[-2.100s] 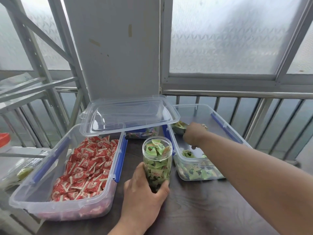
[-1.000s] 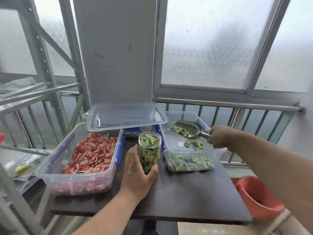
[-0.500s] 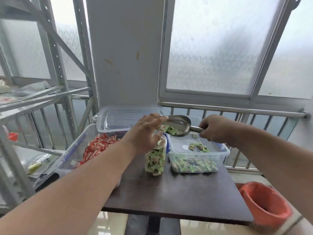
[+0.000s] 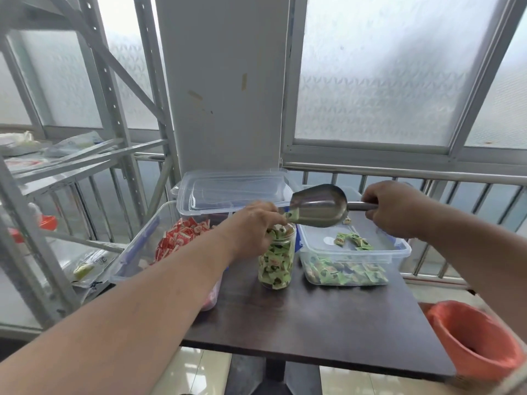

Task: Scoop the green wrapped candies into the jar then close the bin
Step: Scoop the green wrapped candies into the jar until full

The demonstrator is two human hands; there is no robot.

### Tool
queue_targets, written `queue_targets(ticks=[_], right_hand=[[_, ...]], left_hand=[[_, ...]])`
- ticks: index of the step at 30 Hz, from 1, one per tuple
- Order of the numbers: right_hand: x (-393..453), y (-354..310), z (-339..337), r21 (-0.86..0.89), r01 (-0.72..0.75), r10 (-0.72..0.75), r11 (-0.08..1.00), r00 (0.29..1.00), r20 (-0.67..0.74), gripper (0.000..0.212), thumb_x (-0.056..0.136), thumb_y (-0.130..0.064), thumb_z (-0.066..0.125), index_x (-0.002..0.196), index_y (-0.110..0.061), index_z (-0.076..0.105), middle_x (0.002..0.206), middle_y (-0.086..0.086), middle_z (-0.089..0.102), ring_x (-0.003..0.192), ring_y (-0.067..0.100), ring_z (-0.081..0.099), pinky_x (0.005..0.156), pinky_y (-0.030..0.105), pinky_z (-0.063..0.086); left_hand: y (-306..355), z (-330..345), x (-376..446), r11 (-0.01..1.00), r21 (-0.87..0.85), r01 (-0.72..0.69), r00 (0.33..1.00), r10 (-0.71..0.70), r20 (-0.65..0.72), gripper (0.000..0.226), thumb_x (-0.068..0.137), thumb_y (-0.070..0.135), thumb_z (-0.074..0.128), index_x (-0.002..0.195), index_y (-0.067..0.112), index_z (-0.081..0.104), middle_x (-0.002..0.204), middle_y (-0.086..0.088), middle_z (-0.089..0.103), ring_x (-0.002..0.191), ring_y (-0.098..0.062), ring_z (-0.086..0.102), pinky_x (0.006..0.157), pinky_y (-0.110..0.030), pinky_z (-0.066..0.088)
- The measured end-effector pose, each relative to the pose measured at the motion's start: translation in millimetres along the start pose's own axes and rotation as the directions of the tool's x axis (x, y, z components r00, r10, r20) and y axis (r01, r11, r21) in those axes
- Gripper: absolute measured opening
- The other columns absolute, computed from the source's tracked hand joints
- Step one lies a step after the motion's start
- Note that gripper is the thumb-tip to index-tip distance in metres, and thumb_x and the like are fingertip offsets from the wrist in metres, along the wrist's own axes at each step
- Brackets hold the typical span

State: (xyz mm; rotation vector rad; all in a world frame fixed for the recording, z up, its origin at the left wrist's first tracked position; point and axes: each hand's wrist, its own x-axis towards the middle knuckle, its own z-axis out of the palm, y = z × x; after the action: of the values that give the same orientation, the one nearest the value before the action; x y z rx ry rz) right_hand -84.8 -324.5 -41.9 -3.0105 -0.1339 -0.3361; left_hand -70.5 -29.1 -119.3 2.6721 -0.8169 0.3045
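- We see our right hand (image 4: pixel 395 210) clenched around the handle of a metal scoop (image 4: pixel 319 206), which is held above the desk (image 4: pixel 328 315) and tipped with its mouth toward the jar (image 4: pixel 276 259).
- One green candy (image 4: pixel 291 215) sits at the lip of the scoop, right over the jar's opening.
- Our left hand (image 4: pixel 253 229) is cupped at the jar's rim, its fingers curled over the top edge beside the scoop's mouth; we cannot tell how firmly it grips the jar.
- The jar stands upright on the desk, between the two clear tubs, and is filled with green candies almost to the top.
- The bin (image 4: pixel 353 258) of green candies lies just right of the jar, open, with a low layer of candies along its near wall and a few loose ones farther back.
- To the left of the jar we see a second tub (image 4: pixel 137 252) holding red candies (image 4: pixel 182 235), partly hidden by our left forearm.
- A clear lid (image 4: pixel 231 189) lies behind the jar, resting across the back of the red-candy tub.
- An orange bucket (image 4: pixel 473 337) stands below the desk's right corner, and a metal shelf rack (image 4: pixel 71 155) stands to the left.
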Motion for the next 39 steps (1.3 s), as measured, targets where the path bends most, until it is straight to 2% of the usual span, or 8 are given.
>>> queue_targets(ticks=[8,11,17,22,26,31,35,39], right_hand=[[18,25,32,-0.024,-0.129,0.128,0.991,0.991,-0.043,0.016,0.087,-0.01,0.058,0.097,-0.014,0.069,0.086,0.007,0.065,0.083,0.028,0.058,0.068,0.028,0.043],[28,27,50,-0.01,-0.144,0.144,0.989,0.989,-0.032,0.016,0.086,-0.009,0.058,0.098,-0.012,0.067,0.085,0.008,0.064,0.079,0.028,0.057,0.066,0.029,0.044],[47,30,84,-0.01,-0.184,0.184,0.983,0.982,0.05,0.029,0.086,-0.005,0.053,0.114,-0.004,0.058,0.105,0.017,0.066,0.081,0.028,0.052,0.068,0.03,0.044],[53,27,106,-0.123,-0.112,0.131,0.986,0.978,0.164,0.032,0.093,-0.006,0.047,0.12,-0.007,0.063,0.124,0.01,0.063,0.111,0.028,0.062,0.091,0.03,0.05],[65,25,117,-0.182,-0.072,0.116,0.981,0.963,0.242,0.028,0.084,-0.009,0.051,0.102,-0.013,0.073,0.109,0.007,0.071,0.098,0.028,0.067,0.089,0.033,0.056],[72,6,122,-0.171,-0.046,0.099,0.984,0.944,0.314,0.029,0.086,-0.013,0.053,0.105,-0.012,0.075,0.104,0.006,0.072,0.093,0.026,0.067,0.079,0.028,0.056],[76,-16,123,0.061,-0.104,0.095,0.993,0.988,0.124,0.025,0.084,-0.02,0.057,0.103,-0.015,0.074,0.097,0.007,0.072,0.089,0.028,0.064,0.078,0.032,0.055],[72,-60,109,0.308,0.165,-0.14,0.937,0.985,-0.102,0.021,0.091,-0.02,0.057,0.104,-0.021,0.073,0.095,0.002,0.072,0.091,0.025,0.064,0.083,0.036,0.056]], left_hand=[[17,0,14,0.994,-0.027,0.103,0.992,-0.1,0.077,0.085,0.086,0.006,0.06,0.162,0.025,0.03,0.153,0.003,0.044,0.136,-0.016,0.047,0.103,-0.025,0.039],[18,-2,23,0.992,0.003,0.125,0.981,-0.123,0.152,0.072,0.085,0.019,0.063,0.155,0.021,0.047,0.152,0.006,0.043,0.138,-0.015,0.047,0.113,-0.029,0.04],[13,8,16,0.976,0.214,0.037,0.993,-0.059,0.098,0.056,0.084,0.062,0.058,0.124,0.023,0.064,0.116,0.01,0.054,0.105,-0.013,0.057,0.092,-0.033,0.05],[12,19,1,0.95,0.307,-0.057,0.996,0.078,-0.054,0.026,0.099,0.05,0.064,0.102,0.024,0.058,0.094,0.013,0.045,0.083,-0.012,0.047,0.086,-0.031,0.046],[-2,1,1,0.943,0.332,0.025,1.0,-0.018,-0.026,0.025,0.096,0.05,0.066,0.094,0.025,0.06,0.092,0.014,0.054,0.084,-0.015,0.058,0.107,-0.039,0.039],[-19,-20,-3,0.997,0.017,0.081,0.988,-0.083,0.13,0.021,0.093,0.04,0.078,0.108,0.027,0.075,0.123,0.019,0.059,0.112,-0.009,0.06,0.108,-0.04,0.046],[-14,-17,-12,0.98,-0.11,0.164,0.977,-0.146,0.156,0.024,0.085,0.037,0.085,0.108,0.039,0.076,0.166,0.015,0.027,0.154,-0.009,0.024,0.125,-0.034,0.023],[-15,-12,-18,0.929,-0.273,0.251,0.965,-0.219,0.142,0.05,0.079,0.043,0.091,0.117,0.039,0.058,0.132,0.011,0.06,0.12,-0.009,0.06,0.099,-0.027,0.053]])
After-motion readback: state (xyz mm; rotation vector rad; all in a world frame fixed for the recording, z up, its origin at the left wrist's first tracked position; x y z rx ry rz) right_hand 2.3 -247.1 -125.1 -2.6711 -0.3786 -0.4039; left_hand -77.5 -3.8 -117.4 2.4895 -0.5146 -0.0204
